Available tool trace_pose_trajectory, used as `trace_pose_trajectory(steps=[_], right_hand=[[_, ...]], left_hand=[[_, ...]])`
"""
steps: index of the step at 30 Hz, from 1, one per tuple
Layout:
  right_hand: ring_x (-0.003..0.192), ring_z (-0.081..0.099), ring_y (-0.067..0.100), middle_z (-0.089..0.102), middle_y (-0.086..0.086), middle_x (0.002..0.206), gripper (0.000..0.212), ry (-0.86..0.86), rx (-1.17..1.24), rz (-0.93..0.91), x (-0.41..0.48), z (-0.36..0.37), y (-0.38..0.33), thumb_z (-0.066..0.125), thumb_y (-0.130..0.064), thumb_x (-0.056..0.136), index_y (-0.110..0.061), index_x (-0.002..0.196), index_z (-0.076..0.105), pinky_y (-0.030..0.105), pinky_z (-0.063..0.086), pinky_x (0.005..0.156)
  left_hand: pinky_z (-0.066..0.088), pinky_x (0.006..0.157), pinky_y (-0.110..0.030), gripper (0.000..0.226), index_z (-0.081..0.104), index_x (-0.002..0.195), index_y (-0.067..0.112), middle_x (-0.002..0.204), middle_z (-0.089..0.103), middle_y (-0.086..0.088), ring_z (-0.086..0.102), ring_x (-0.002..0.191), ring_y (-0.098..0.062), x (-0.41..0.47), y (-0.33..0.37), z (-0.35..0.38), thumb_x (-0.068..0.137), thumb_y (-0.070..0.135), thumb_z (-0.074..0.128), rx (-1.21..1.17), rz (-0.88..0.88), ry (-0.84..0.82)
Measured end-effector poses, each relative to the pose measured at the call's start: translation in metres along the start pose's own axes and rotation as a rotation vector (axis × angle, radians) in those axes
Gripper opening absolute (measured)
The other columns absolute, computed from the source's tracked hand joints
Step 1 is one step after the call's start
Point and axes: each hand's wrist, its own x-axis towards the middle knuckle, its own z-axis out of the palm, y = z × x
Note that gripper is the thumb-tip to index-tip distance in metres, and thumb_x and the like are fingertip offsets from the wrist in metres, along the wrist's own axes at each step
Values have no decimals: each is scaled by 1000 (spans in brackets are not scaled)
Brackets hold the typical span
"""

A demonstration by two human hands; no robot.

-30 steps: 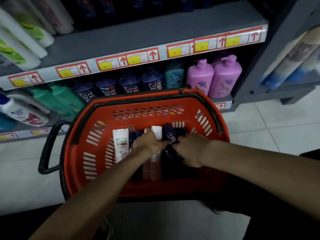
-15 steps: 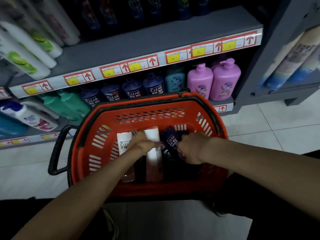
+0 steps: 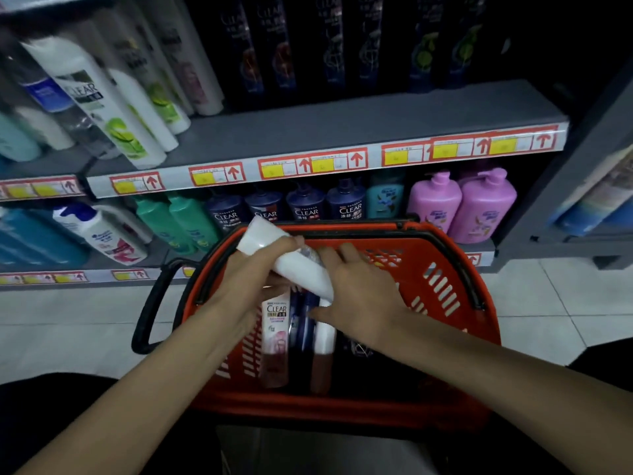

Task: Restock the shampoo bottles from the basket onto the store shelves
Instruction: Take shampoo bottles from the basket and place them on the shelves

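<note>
A red basket (image 3: 442, 269) stands on the floor before the shelves. My left hand (image 3: 246, 286) grips a white shampoo bottle (image 3: 301, 269), lifted above the basket and tilted, its cap end pointing up-left. My right hand (image 3: 359, 296) rests with spread fingers on the lower end of that bottle. Inside the basket lie a white-and-pink Clear bottle (image 3: 275, 337), a dark blue bottle (image 3: 305, 323) and another white-and-pink bottle (image 3: 323, 351). The middle shelf (image 3: 325, 132) has a bare grey stretch in front of dark bottles.
White Clear bottles (image 3: 102, 104) lean on the middle shelf at left. The bottom shelf holds green, dark blue Clear (image 3: 306, 204) and pink pump bottles (image 3: 479, 207). The basket's black handle (image 3: 150, 303) juts left. White floor tiles lie to the right.
My left hand has lifted a white bottle out of the basket and tilted it. My right hand has let go of the dark bottle and moved onto the white one. The view has tilted upward.
</note>
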Motion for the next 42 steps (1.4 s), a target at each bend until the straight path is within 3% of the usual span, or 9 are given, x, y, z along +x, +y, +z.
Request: trace_pose_trajectory(steps=[2, 7, 11, 15, 20, 25, 33, 39, 42], right_hand=[[114, 50, 29, 42, 6, 124, 73, 105, -17, 12, 4, 1, -4, 82, -46, 75, -23, 135, 46, 41, 52, 82], [108, 52, 26, 52, 4, 115, 71, 176, 153, 12, 16, -5, -2, 87, -30, 74, -25, 138, 56, 44, 52, 88], [100, 66, 14, 67, -6, 114, 75, 111, 667, 182, 24, -18, -5, 94, -24, 67, -27, 130, 55, 36, 58, 82], [97, 73, 20, 73, 2, 109, 61, 65, 1055, 298, 27, -33, -8, 94, -17, 68, -20, 118, 59, 42, 62, 85], [104, 73, 29, 75, 12, 116, 47, -83, 1460, 296, 28, -50, -11, 74, -3, 82, -5, 127, 59, 50, 57, 97], [89, 63, 29, 66, 14, 101, 35, -199, 1695, 301, 26, -59, -12, 53, -8, 85, -3, 117, 66, 45, 54, 91], [74, 62, 24, 64, 10, 86, 46, -187, 1810, 266, 33, -64, -25, 52, -23, 72, -4, 113, 58, 34, 55, 73], [96, 64, 35, 63, 23, 114, 63, -170, 1784, 235, 44, -69, -45, 60, -18, 82, 7, 139, 51, 49, 52, 96], [105, 63, 37, 66, 25, 123, 49, -119, 1690, 138, 52, -69, -57, 62, -12, 90, 1, 137, 56, 54, 50, 100]], left_hand=[[62, 65, -32, 43, 74, 108, 11, 86, 80, -8, 76, 76, -25, 1, 4, 2, 74, 34, 88, -79, -35, 8], [61, 87, -47, 50, 75, 106, 11, 81, 77, -6, 74, 76, -26, -3, 13, 5, 76, 51, 85, -72, -6, -37], [61, 92, -51, 66, 71, 110, 12, 91, 79, -2, 78, 91, -26, 0, 24, 1, 73, 65, 81, -60, 67, -60], [60, 86, -37, 47, 71, 117, 10, 100, 80, -4, 78, 92, -19, -2, 33, -4, 93, 50, 68, -155, 132, -123], [59, 79, -33, 28, 73, 105, 13, 95, 80, -4, 78, 90, -18, 3, 32, -14, 98, 39, 66, -243, 112, -71], [60, 85, -37, 25, 75, 103, 12, 96, 79, -9, 77, 92, -23, -1, 30, -23, 98, 35, 67, -257, 159, -40], [57, 77, -34, 12, 74, 95, 14, 84, 75, -8, 71, 81, -22, -22, 28, -29, 98, 23, 67, -174, 335, -82], [58, 96, -41, 16, 77, 107, 16, 102, 79, -1, 74, 101, -20, -37, 32, -41, 99, 25, 67, -20, 542, -103], [59, 94, -45, 16, 77, 112, 26, 100, 78, 3, 73, 97, -16, -31, 36, -51, 99, 25, 68, 102, 613, -71]])
